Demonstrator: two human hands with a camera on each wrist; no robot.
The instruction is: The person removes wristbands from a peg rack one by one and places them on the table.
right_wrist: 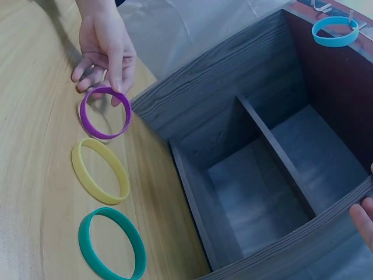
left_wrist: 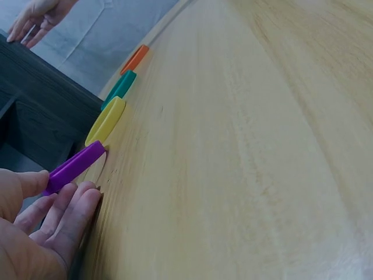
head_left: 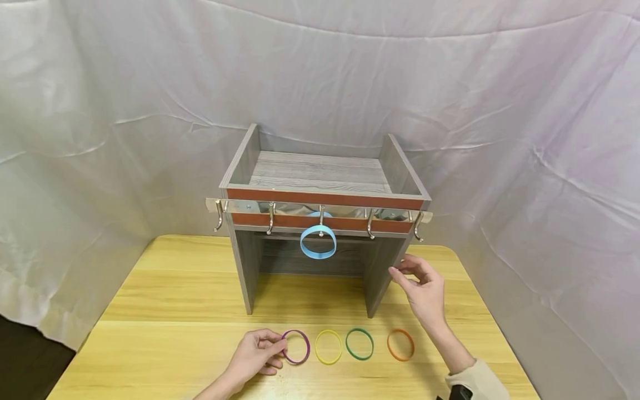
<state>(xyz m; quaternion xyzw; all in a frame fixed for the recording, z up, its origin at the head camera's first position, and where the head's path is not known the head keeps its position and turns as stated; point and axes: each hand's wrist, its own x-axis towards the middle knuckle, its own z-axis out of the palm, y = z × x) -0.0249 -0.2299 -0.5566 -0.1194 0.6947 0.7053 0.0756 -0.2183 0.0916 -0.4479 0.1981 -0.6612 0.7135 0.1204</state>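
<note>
My left hand (head_left: pixel 257 355) pinches a purple wristband (head_left: pixel 308 351) at its left side, low over the table. The wristband is tilted, one edge raised, in the left wrist view. To its right lie a yellow wristband (head_left: pixel 328 363), a green wristband (head_left: pixel 360 358) and an orange wristband (head_left: pixel 401 359), in a row. My right hand (head_left: pixel 425 289) holds the front edge of the right side panel of a grey wooden shelf (head_left: pixel 246 278), thumb and fingers on either side. A light blue wristband (head_left: pixel 318 255) hangs on the middle hook of the shelf's front rail (head_left: pixel 345 210).
Several metal hooks (head_left: pixel 271 218) stick out along the rail toward me. The shelf stands at the back of the wooden table (head_left: pixel 165 344). Pale cloth (head_left: pixel 320 78) hangs behind and on both sides.
</note>
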